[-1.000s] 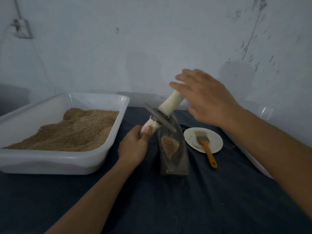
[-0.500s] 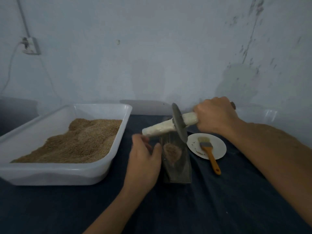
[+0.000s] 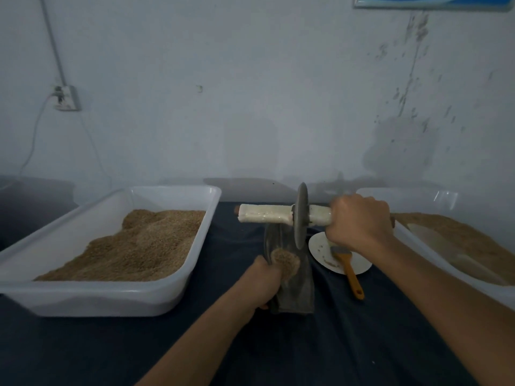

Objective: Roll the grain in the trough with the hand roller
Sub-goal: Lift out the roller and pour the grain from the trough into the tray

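Observation:
A narrow dark metal trough [image 3: 301, 288] stands on the dark cloth at the centre, with a small heap of brown grain [image 3: 285, 261] inside. The hand roller [image 3: 301, 215], a grey disc on a white-wrapped axle, sits level across the trough's far end with its disc in the groove. My right hand [image 3: 359, 222] grips the axle's right handle. My left hand [image 3: 263, 285] holds the trough's near left side, fingers curled round its wall. The axle's left handle [image 3: 264, 213] is free.
A large white tub [image 3: 117, 298] heaped with grain fills the left. Another white tub [image 3: 418, 243] with grain sits at the right edge. A white plate [image 3: 362, 264] carries an orange-handled brush [image 3: 348, 267] just right of the trough. A wall stands close behind.
My left hand let go of the roller's left handle and dropped onto the trough's side. My right hand took the right handle and swung the roller level over the trough.

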A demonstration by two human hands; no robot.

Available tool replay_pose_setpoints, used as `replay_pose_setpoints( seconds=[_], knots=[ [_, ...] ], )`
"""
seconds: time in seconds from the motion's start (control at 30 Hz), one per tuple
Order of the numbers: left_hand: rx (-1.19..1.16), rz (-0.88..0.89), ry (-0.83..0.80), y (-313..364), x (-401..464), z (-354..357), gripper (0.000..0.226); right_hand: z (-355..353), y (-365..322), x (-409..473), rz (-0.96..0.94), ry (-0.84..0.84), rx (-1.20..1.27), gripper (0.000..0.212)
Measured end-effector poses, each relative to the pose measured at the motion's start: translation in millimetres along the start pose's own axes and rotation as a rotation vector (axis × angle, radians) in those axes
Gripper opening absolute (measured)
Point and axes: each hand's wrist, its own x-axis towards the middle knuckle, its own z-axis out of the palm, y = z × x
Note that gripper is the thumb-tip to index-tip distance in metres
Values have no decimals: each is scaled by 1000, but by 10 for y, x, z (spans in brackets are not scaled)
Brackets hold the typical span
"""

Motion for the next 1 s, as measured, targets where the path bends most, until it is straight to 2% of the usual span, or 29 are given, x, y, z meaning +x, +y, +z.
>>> replay_pose_setpoints(
  seconds=[0.2, 0.33, 0.47, 0.73, 1.0],
  knots=[
    [-56, 1, 2, 14, -27, 27, 45, 25, -72, -46, 28, -3, 70, 15],
    [-203, -35, -18, 47, -6, -56, 26, 14, -82, -22, 61, 16, 68, 18],
    [-325, -70, -63, 80, -83, -107, 30, -22, -72, -5, 92, 39, 102, 24],
    [-369, 3, -132, 202, -253, -201, 33, -199, -106, 50, 109, 67, 227, 14],
    [-351, 127, -157, 651, -494, -753, 17, -702, -143, 281, 142, 142, 312, 11]
  ],
)
